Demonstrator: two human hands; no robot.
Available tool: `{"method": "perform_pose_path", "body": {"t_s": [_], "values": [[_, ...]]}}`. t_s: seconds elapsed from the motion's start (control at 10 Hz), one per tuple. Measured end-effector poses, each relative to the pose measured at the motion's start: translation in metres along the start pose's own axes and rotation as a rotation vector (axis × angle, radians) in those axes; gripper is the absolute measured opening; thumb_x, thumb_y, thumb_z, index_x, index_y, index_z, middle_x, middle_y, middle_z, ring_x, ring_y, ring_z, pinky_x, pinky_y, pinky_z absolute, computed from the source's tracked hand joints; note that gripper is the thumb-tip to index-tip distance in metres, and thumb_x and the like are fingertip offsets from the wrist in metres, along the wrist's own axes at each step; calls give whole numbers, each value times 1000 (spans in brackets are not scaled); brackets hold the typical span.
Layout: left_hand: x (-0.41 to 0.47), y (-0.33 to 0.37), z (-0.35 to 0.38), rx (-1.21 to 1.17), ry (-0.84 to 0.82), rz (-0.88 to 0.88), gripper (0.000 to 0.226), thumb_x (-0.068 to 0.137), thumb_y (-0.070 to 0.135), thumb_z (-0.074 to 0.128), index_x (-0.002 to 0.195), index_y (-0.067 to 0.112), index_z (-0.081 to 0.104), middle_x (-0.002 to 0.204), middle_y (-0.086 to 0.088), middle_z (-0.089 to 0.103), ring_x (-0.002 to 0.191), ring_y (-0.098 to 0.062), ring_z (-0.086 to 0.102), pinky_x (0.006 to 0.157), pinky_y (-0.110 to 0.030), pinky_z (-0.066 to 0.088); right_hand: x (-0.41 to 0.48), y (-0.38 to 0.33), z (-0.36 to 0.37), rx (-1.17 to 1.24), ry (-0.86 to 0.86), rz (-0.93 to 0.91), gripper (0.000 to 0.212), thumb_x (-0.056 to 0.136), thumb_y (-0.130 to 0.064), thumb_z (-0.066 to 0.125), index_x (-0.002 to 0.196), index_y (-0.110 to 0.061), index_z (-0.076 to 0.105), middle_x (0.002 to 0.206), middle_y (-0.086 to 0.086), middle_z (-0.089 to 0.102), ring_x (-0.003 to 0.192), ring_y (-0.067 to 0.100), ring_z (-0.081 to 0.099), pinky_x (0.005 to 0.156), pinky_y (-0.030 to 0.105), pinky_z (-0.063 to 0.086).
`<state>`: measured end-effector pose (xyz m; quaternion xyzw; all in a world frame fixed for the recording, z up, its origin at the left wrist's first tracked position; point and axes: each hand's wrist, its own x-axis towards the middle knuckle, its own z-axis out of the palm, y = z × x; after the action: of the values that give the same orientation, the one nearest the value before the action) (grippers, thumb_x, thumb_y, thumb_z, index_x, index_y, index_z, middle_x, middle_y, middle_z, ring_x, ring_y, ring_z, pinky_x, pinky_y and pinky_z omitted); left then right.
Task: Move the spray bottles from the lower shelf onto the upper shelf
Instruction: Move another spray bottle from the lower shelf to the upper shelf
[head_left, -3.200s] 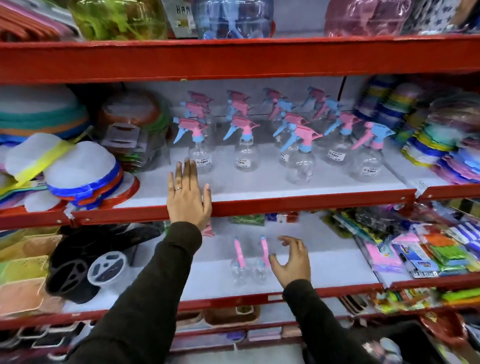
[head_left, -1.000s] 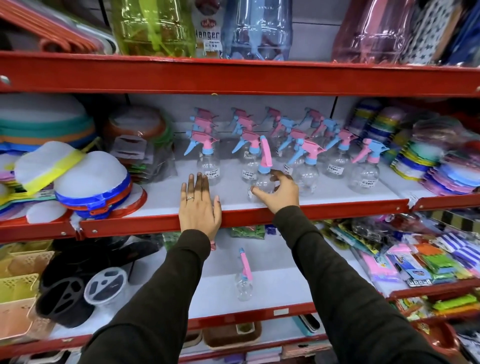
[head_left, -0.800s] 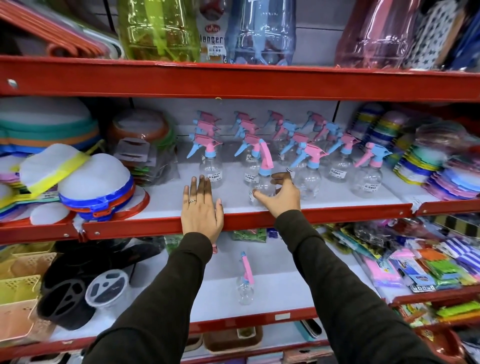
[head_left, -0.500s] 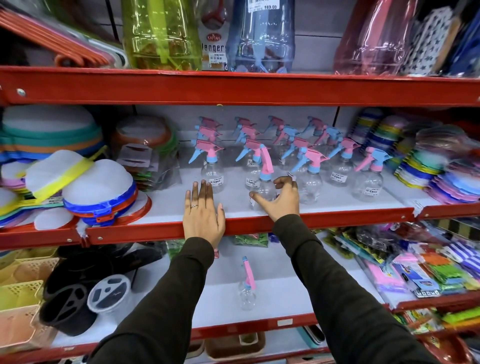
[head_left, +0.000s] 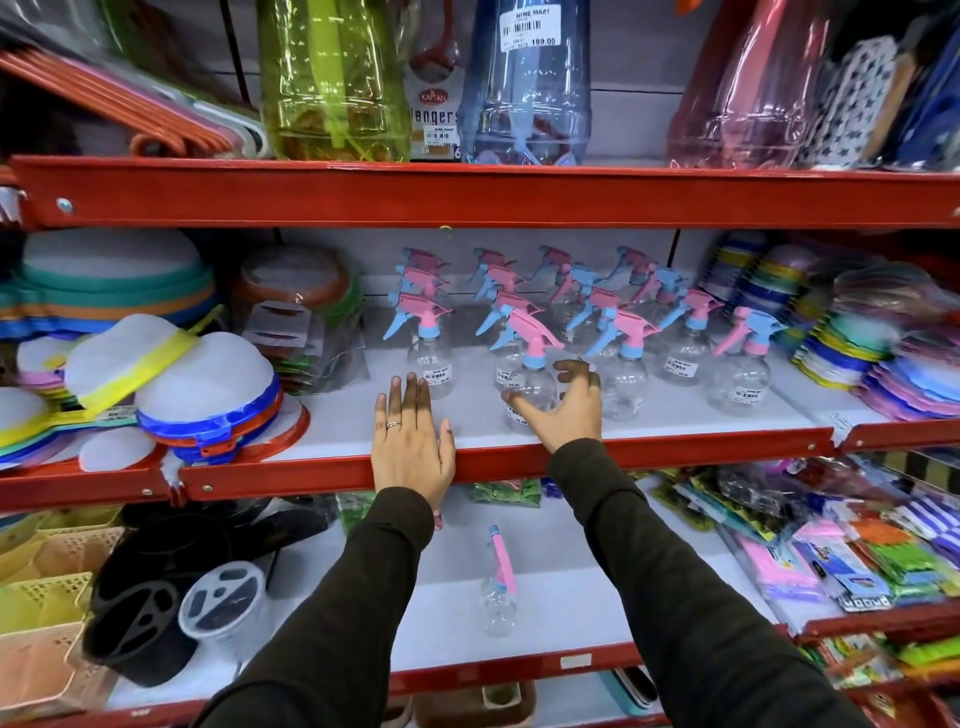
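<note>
Several clear spray bottles (head_left: 626, 358) with pink and blue trigger heads stand in rows on the upper white shelf (head_left: 343, 421). My right hand (head_left: 563, 410) is curled loosely around the front spray bottle (head_left: 532, 382), which stands upright near the shelf's front edge, thumb on its left and fingers on its right. My left hand (head_left: 413, 441) lies flat, palm down, on the red front lip of that shelf, holding nothing. One more spray bottle (head_left: 497, 592) with a pink head stands alone on the lower shelf (head_left: 582, 613), between my forearms.
Stacked colourful lids (head_left: 171, 395) and wrapped bowls (head_left: 301, 306) fill the upper shelf's left; stacked plates (head_left: 883, 358) its right. Black holders (head_left: 150, 597) and baskets (head_left: 36, 613) sit at lower left, packets (head_left: 852, 551) at lower right. Big tinted jars (head_left: 332, 78) stand on the top shelf.
My right hand carried one bottle from the lower shelf up to the upper shelf and set it near the front edge; its head has since turned. My left hand stayed put.
</note>
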<state>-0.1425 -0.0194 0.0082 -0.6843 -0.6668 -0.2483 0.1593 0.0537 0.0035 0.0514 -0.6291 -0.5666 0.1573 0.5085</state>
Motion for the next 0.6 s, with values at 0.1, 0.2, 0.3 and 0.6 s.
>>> {"method": "perform_pose_path", "body": {"t_s": [0.1, 0.2, 0.3, 0.6], "values": [[0, 0, 1, 4, 0, -2, 69, 97, 39, 19, 152, 0, 28, 161, -19, 28, 152, -33, 18, 124, -41, -2, 2, 1, 2, -11, 1, -4, 66, 63, -47, 85, 112, -17, 54, 115, 9, 53, 102, 21, 53, 95, 40, 51], [0, 0, 1, 10, 0, -4, 69, 97, 39, 19, 153, 0, 28, 161, -19, 28, 152, -32, 18, 124, -41, -2, 4, 2, 3, 12, -5, -14, 60, 64, -38, 85, 113, -16, 58, 114, 8, 59, 103, 24, 58, 94, 40, 52], [0, 0, 0, 6, -1, -3, 69, 97, 39, 18, 153, -1, 27, 161, -18, 28, 152, -32, 17, 124, -41, -1, 6, 3, 3, 43, -31, 6, 64, 65, -34, 84, 121, -15, 60, 120, 7, 63, 109, 24, 61, 98, 41, 52], [0, 0, 0, 11, -4, -2, 68, 97, 38, 21, 151, -1, 31, 159, -19, 32, 151, -33, 21, 123, -42, 2, 5, -2, 2, 53, -73, 6, 63, 74, -29, 77, 132, -12, 57, 129, 8, 64, 119, 25, 59, 103, 37, 49]]}}
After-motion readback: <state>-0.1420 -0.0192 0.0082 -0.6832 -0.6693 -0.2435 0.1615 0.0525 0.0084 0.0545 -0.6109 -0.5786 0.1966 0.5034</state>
